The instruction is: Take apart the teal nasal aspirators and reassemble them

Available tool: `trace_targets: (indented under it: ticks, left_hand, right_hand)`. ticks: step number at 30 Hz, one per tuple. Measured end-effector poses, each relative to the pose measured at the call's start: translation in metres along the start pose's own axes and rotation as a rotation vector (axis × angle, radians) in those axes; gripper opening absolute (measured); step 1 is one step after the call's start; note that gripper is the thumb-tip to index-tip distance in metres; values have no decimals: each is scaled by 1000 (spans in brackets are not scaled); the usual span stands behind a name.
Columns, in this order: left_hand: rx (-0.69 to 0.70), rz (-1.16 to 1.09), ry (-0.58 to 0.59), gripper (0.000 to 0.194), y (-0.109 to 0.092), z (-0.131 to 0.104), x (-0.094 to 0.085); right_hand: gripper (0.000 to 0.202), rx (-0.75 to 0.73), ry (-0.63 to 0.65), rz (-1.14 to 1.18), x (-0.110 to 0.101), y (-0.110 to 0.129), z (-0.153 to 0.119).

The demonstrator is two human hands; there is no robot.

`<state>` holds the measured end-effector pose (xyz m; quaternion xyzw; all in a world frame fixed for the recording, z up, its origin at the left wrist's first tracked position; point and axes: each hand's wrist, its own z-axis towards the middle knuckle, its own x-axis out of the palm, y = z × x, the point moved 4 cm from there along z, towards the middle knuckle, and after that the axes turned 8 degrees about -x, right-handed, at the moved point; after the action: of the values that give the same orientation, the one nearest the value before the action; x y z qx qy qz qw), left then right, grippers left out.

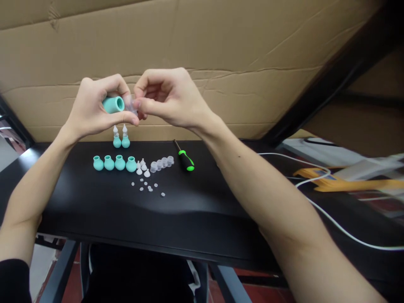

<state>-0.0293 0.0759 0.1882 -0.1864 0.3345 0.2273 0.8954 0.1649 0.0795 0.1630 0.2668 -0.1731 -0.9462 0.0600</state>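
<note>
Raised above the table, my left hand (101, 101) is closed around a teal rubber bulb (114, 104), its open mouth facing right. A clear plastic piece (130, 105) sits between my left fingertips and my right hand (167, 97), whose thumb and fingers pinch its right side. Fingers partly hide that piece. Below stands a row of several teal bulbs (119, 163) with open tops. Right of them are several white nozzle tips (143, 164) and a line of clear plastic cups (162, 163). Small translucent discs (149, 188) lie scattered in front.
Two bulbs with white tips fitted (125, 138) stand at the back of the black table (189, 223). A green-and-black screwdriver (185, 160) lies right of the cups. Cardboard (236, 50) walls the back. A white cable (331, 231) and a yellow object (334, 181) are at right.
</note>
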Motion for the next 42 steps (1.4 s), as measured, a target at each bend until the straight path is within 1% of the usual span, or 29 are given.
trace_targets:
  ticks: [2, 4, 7, 9, 12, 16, 18, 20, 22, 25, 28, 31, 34, 36, 39, 41, 42]
  left_hand:
    - [6, 14, 34, 53, 2, 1, 2]
    - [21, 24, 46, 53, 5, 1, 3]
    - [56, 29, 35, 52, 12, 0, 3]
    - [80, 25, 43, 52, 17, 0, 4]
    - [71, 18, 76, 53, 20, 0, 7]
    - [-53, 20, 36, 48, 17, -2, 12]
    - [-113, -21, 27, 45, 15, -4, 15]
    - [-152, -88, 55, 42, 15, -6, 18]
    - [-170, -149, 104, 42, 16, -7, 22]
    - [-156, -190, 158, 43, 14, -8, 24]
    - [-127, -174, 207, 42, 10, -7, 24]
    - [-124, -138, 246, 41, 11, -8, 20]
    - [-118, -104, 255, 42, 18, -8, 14]
    - [-100, -65, 275, 42, 22, -8, 10]
    - [-74, 8, 311, 42, 26, -8, 8]
    - [-55, 58, 342, 41, 24, -8, 7]
    - [-46, 81, 360, 40, 22, -9, 8]
  right_hand:
    - [36, 35, 63, 56, 0, -4, 1]
    - [33, 90, 98, 93, -2, -6, 0]
    - [30, 144, 104, 107, -4, -8, -1]
    - [27, 135, 118, 81, -4, -8, -2]
    - [20, 75, 150, -81, -3, -11, -2]
    - [24, -62, 156, -432, -3, -15, -1]
    - [26, -108, 171, -541, -2, -16, -1]
    - [28, -132, 211, -586, 2, -14, -3]
    - [30, -158, 266, -579, 6, -12, -4]
    - [31, -201, 348, -518, 10, -7, -6]
    - [33, -235, 412, -448, 7, -2, -7]
    - [37, -232, 475, -388, -1, 5, -8]
    - [37, -175, 598, -348, -2, 11, -9]
    - [30, -111, 739, -339, 8, 15, -13]
    - [21, 57, 1004, -403, 35, 17, -21]
    - [19, 187, 1178, -465, 56, 17, -29]
    - [18, 224, 1246, -479, 67, 18, -32]
